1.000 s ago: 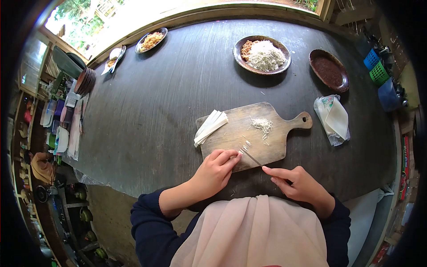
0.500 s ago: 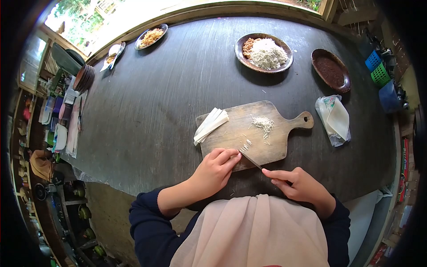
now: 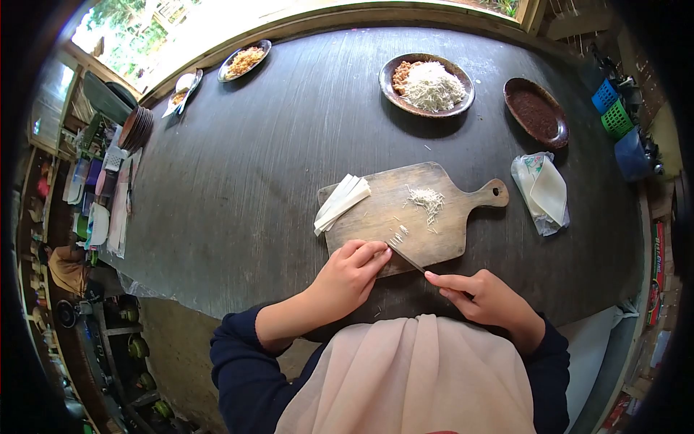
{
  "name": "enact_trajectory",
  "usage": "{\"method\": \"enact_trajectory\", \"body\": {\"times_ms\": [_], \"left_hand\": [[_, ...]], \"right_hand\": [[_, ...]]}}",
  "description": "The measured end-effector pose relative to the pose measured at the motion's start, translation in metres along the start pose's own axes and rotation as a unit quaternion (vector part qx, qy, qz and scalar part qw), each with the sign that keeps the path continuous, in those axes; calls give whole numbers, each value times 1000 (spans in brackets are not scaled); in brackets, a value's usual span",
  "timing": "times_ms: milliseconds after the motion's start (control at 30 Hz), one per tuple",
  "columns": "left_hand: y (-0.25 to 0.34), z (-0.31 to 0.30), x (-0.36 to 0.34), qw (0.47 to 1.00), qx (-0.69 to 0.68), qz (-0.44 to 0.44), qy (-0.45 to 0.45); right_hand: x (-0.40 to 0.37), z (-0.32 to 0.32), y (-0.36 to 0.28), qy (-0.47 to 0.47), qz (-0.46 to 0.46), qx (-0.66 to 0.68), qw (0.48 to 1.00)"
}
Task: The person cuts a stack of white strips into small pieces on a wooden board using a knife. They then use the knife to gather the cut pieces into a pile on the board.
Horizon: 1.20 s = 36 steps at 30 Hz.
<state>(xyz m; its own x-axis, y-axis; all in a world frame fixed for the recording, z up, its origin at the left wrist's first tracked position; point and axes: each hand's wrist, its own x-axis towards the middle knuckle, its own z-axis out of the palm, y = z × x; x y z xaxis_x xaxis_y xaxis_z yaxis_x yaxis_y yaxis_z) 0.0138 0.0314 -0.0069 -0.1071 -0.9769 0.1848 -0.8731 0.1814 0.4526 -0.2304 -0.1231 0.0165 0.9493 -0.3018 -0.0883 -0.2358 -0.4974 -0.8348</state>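
Slicing fine shreds looks like the step in hand. The right hand [image 3: 484,300] is closed round a thin-bladed metal knife [image 3: 408,258], whose tip meets the curled left hand [image 3: 347,278]. That hand presses on the near edge of the paddle-shaped wooden cutting board [image 3: 383,213]; whether it grips anything is hidden. Fresh white shreds [image 3: 397,235] lie just beyond the blade. Another cut calls for tucked fingertips. Compared with half a second ago, the blade sits slightly nearer those fingers.

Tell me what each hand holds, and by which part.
The right hand holds a knife by its handle. The left hand presses on the cutting board; what lies beneath is hidden.
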Motion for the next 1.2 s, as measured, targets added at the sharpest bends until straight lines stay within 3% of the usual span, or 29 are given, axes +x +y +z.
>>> {"method": "enact_trajectory", "body": {"times_ms": [133,633,1033,1200], "left_hand": [[2,-2,1,1000,4,0,-4],[2,-3,1,1000,-4,2,-7],[2,-3,2,1000,19,7,-5],[1,-2,2,1000,20,9,1]], "right_hand": [[1,1,0,36,0,6,999],[-2,-1,-3,-18,10,53,998],[-2,4,-3,0,-9,-25,1000],[-3,1,-2,-4,4,7,1000]]}}
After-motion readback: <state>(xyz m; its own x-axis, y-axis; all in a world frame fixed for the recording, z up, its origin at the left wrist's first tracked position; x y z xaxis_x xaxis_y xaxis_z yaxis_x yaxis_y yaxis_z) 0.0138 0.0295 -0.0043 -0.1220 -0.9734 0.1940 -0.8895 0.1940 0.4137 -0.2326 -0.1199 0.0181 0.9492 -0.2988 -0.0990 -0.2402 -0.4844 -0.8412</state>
